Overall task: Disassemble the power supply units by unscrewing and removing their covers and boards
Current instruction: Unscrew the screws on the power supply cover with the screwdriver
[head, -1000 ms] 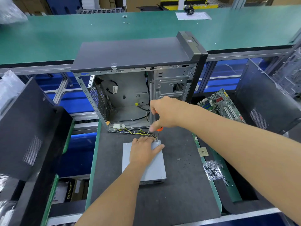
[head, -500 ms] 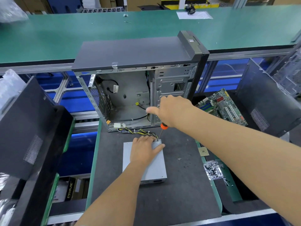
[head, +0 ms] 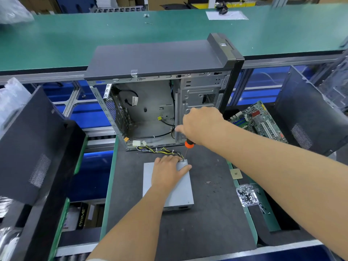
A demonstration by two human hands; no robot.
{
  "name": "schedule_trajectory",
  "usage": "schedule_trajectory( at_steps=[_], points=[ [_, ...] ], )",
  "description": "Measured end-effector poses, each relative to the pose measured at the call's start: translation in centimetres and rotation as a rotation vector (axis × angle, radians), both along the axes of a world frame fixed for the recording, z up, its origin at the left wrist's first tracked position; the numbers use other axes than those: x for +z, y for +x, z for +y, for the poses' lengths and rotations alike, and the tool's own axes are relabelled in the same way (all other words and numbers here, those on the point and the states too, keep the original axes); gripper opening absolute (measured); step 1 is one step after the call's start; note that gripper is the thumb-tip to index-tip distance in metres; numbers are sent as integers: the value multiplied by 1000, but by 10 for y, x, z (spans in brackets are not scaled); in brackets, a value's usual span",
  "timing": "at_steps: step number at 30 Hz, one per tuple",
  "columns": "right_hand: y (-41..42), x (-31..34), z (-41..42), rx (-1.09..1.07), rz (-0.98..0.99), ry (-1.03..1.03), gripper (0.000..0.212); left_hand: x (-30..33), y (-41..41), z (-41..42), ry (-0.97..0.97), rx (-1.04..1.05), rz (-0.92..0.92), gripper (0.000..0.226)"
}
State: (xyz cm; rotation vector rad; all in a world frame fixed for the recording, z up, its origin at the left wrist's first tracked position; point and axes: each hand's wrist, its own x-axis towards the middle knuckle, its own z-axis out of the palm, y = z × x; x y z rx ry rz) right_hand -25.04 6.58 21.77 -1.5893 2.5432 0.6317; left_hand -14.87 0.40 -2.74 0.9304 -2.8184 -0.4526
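Since a sec ago the right hand (head: pixel 202 125) has risen w/ the orange-handled screwdriver (head: pixel 188 147), baring the handle — tip at the far right corner of the PSU (head: pixel 180 187), fingers wrapped round the grip. Big open PC case (head: pixel 160 87) stands just behind; PSU lies flat mid-mat, left hand (head: pixel 167 172) spread flat, pressing its lid. Likely a stiff, hefty steel box w/ sharp edges — best held by the sides, not the wire bundle (head: pixel 162 150); only "PRIME" on a carton (head: pixel 82 217) near left is readable.

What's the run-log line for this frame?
step: unscrewing PSU cover | left hand: presses power supply unit flat on mat | right hand: grips screwdriver, tip at far right corner screw | cover: on
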Motion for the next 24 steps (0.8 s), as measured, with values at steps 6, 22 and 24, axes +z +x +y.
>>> schedule_trajectory(
  at_steps=[6,22,24],
  points=[
    [-3,-2,0,-116,-423,-80,51,1,-1,1,-22,2,0,59],
    [-1,-12,1,-95,-321,-180,45,2,1,2,-23,-4,-7,58],
    [-3,-16,1,-191,-386,-280,32,3,1,2,-22,-4,-10,57]
  ],
)
